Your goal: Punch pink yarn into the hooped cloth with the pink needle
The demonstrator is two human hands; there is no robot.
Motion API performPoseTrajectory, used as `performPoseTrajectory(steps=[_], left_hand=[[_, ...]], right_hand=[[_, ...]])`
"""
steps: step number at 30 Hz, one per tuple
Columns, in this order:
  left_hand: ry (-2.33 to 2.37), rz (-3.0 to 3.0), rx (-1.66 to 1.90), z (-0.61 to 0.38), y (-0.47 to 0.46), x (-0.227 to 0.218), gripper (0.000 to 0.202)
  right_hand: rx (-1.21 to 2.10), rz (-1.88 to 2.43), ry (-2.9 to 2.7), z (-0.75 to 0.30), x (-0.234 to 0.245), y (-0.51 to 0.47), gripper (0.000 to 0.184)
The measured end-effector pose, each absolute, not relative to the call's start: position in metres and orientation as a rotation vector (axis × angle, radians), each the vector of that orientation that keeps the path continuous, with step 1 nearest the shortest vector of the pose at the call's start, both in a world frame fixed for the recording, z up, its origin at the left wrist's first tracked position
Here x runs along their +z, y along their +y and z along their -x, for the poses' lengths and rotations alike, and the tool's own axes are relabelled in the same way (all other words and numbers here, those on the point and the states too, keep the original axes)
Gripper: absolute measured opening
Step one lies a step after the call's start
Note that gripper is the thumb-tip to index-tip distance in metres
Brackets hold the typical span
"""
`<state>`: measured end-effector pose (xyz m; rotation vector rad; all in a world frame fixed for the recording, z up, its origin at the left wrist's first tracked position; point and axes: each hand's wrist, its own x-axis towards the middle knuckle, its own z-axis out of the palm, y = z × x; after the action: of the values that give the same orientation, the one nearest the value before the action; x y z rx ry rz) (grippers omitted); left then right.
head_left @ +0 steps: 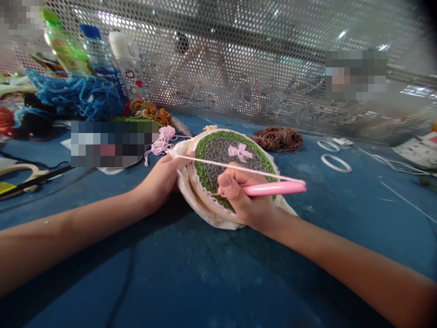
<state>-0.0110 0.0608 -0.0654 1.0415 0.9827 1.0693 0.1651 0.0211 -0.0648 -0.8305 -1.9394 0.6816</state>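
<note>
My right hand (239, 196) is closed round a pink punch needle (276, 187), its thin metal tip at the lower left edge of the stitched area. Pink yarn (239, 167) runs taut from the handle's back end across to my left hand (169, 175). That hand grips the left side of a wooden embroidery hoop (198, 193), which is tilted above the table. White cloth (218, 223) hangs out round the hoop. Inside it, green yarn loops ring a grey area with a light pink bow shape (240, 152). The fingers behind the hoop are hidden.
A small heap of pink yarn (164, 140) lies left of the hoop, brown yarn (280, 139) behind it. Blue yarn (78, 95) and several bottles stand at back left. White rings (336, 163) lie right. A perforated metal panel (232, 68) bounds the blue table (211, 282).
</note>
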Motion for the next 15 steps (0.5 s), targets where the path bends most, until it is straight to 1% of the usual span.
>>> performPoseTrajectory(steps=[8,13,15], left_hand=[[0.951,-1.02,1.071,0.01,0.059,-0.065,0.017],[0.913,-1.024,1.101,0.01,0.058,-0.066,0.019],[0.908,-1.029,1.115,0.01,0.057,-0.067,0.02]], right_hand=[[0.632,0.875,-1.983,-0.175,-0.066,0.013,0.03],[0.653,0.943,-2.022,-0.171,-0.06,0.013,0.021],[0.656,0.956,-2.033,-0.167,-0.057,0.013,0.02]])
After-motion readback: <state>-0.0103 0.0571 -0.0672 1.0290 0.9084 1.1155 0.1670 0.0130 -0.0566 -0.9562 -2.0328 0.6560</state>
